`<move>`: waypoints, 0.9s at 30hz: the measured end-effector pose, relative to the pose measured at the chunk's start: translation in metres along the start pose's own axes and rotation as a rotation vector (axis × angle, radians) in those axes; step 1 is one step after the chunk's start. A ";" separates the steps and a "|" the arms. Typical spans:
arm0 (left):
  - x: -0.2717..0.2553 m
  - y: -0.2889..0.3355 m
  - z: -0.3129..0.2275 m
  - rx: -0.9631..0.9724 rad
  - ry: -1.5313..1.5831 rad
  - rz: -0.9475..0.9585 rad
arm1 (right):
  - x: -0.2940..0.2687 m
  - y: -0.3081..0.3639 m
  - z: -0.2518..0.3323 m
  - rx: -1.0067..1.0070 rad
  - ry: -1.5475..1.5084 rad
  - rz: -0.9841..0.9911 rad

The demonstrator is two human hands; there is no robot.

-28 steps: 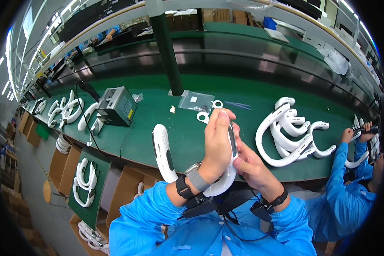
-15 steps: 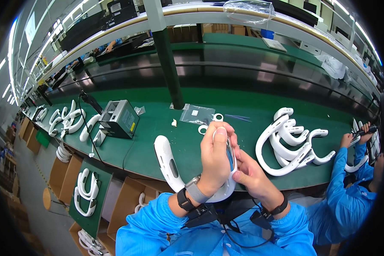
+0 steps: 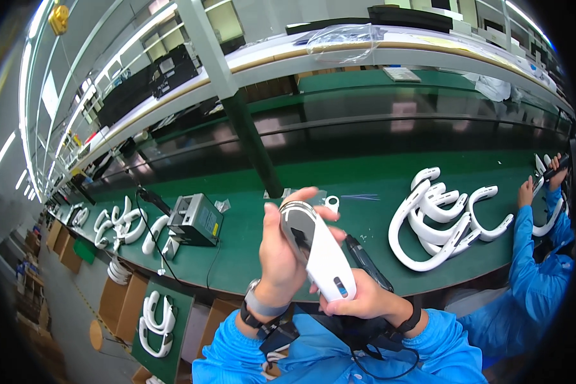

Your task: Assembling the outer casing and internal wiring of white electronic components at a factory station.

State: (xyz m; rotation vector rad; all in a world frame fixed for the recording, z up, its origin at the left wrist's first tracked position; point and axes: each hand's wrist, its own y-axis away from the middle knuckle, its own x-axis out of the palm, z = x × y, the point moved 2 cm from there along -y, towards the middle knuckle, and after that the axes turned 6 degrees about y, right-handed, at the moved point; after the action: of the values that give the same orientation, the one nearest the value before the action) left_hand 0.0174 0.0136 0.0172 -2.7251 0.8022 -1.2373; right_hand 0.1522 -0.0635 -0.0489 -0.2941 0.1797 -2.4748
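Note:
A white curved device with a grey oval panel, apparently a neck fan (image 3: 326, 259), is held up before me over the bench's front edge. My left hand (image 3: 280, 256) wraps its upper, grey end from the left, thumb up and some fingertips showing behind it. At the lower white end, beside a small slot, my right hand (image 3: 361, 297) grips it between thumb and fingers. Just behind the right hand is a long black object (image 3: 368, 262), partly hidden; its kind I cannot make out. A white ring-shaped piece (image 3: 331, 203) lies beyond my left fingertips.
Several white neck fans (image 3: 422, 253) are piled on the green bench to the right, near a co-worker's blue sleeves (image 3: 531, 237). A grey boxy unit (image 3: 197, 221) with a cable stands at left. A green post (image 3: 253, 141) rises behind. Cardboard boxes (image 3: 125, 301) stand on the floor.
The neck fan has been turned, bringing its grey panel and slotted end into sight. My left fingers have spread, and my right hand has lowered slightly. The whole view has tilted.

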 end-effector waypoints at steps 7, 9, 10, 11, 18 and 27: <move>-0.016 0.021 0.010 0.049 -0.145 -0.311 | 0.005 -0.016 -0.011 -0.180 1.152 -0.444; -0.015 0.019 0.014 0.090 -0.158 -0.410 | 0.009 -0.019 -0.011 -0.164 1.169 -0.430; -0.018 0.018 0.015 0.087 -0.164 -0.417 | 0.009 -0.021 -0.010 -0.146 1.197 -0.427; -0.023 0.016 0.017 0.097 -0.155 -0.413 | 0.009 -0.023 -0.007 -0.143 1.219 -0.424; -0.029 0.005 0.024 0.090 -0.091 -0.370 | 0.010 -0.025 -0.015 -0.043 1.373 -0.461; -0.049 -0.007 0.035 0.131 -0.127 -0.425 | -0.003 -0.038 -0.026 -0.046 1.559 -0.561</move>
State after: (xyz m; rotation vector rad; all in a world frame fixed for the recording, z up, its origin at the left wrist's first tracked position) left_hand 0.0187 0.0371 -0.0382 -2.9160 0.1233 -1.1071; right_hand 0.1258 -0.0301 -0.0670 1.8192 0.8438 -2.5996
